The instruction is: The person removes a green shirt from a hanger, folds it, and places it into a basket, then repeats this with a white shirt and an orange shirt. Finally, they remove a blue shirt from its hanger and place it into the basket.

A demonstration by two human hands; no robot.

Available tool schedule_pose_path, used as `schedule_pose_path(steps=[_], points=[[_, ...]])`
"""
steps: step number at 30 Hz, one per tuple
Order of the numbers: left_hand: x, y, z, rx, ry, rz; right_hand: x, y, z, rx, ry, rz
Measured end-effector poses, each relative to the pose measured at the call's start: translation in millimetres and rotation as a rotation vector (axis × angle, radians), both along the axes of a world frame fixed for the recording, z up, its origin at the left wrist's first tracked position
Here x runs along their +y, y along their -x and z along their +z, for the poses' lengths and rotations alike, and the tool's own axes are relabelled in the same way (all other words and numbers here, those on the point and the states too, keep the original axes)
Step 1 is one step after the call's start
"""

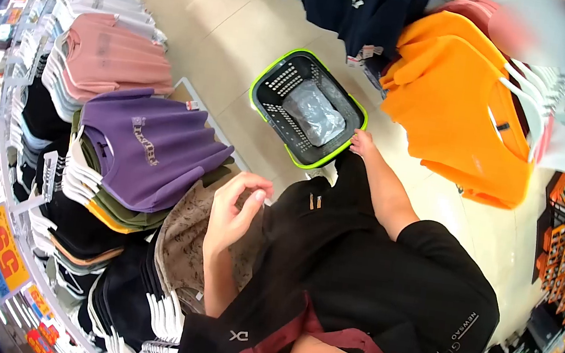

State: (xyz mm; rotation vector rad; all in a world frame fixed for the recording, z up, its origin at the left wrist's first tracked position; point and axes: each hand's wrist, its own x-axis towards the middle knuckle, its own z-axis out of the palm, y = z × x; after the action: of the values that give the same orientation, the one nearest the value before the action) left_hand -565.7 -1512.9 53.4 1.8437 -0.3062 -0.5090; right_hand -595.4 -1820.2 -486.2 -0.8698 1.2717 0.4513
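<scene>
Left hand [236, 210]: raised well short of the basket [260, 103], fingers loosely curled, empty, before a beige garment [178, 248].
Right hand [362, 144]: arm outstretched, at basket's near rim, above black cloth [306, 211]; grip unclear.

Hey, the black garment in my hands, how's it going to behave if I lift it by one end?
Probably floppy: the black garment sags in folds from your right hand down past your left hand. Likely light, since the right hand seems to hold its top edge alone. Being soft cloth, it shouldn't roll or break.
</scene>
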Motion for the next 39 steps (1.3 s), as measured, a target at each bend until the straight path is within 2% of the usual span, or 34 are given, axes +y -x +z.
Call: schedule_pose_path(steps=[2, 5, 9, 14, 16, 18, 21, 22, 24, 26, 28, 29, 31, 32, 34, 35, 37, 39], points=[[-6, -3, -4, 0.045, 0.039, -0.033, -33, 27, 11, -0.059, 0.02, -0.041], [-21, -11, -9, 0.046, 0.041, -0.146, -71, 80, 67, -0.092, 0.1, -0.078], [-47, -12, -6, -0.103, 0.078, -0.326, -108, 175, 100, -0.136, 0.132, -0.256], [-66, 8, -2, -0.131, 0.068, -0.374, -123, 301, 95, 0.001, 0.252, -0.566], [-72, 17, 2, -0.135, 0.048, -0.381, -128, 307, 102, 0.006, 0.266, -0.615], [-76, 28, -4, -0.115, 0.011, -0.363, -138, 303, 130, 0.006, 0.371, -0.461], [-91, 46, -11, -0.078, -0.033, -0.333, -165, 263, 194, -0.247, 0.582, -0.213], [-102, 54, -10, -0.081, -0.038, -0.334, -180, 242, 230, -0.297, 0.752, -0.065], [-128, 68, -9, -0.041, -0.04, -0.321, -212, 213, 295, -0.626, 1.184, 0.15], [-157, 85, -10, -0.052, -0.033, -0.344, -220, 195, 414, -0.737, 1.425, 0.168], [-189, 102, -8, -0.072, -0.025, -0.405, -243, 196, 490, -0.932, 1.875, 0.156], [-203, 110, -4, -0.078, -0.031, -0.402, -256, 200, 507, -0.939, 1.871, 0.149], [-229, 128, 7, -0.191, -0.059, -0.505, -279, 207, 526, -0.906, 1.889, -0.035], [-239, 138, 11, -0.165, -0.046, -0.494, -288, 212, 525, -0.928, 1.884, -0.028], [-255, 154, 12, -0.18, -0.052, -0.465, -301, 223, 516, -0.687, 1.613, 0.127], [-261, 162, 11, -0.189, -0.059, -0.459, -305, 226, 510, -0.704, 1.605, 0.139], [-272, 176, 3, -0.202, -0.05, -0.438, -313, 233, 501, -0.692, 1.727, 0.344], [-283, 189, -2, -0.165, -0.069, -0.424, -319, 235, 500, -0.703, 1.674, 0.356]])
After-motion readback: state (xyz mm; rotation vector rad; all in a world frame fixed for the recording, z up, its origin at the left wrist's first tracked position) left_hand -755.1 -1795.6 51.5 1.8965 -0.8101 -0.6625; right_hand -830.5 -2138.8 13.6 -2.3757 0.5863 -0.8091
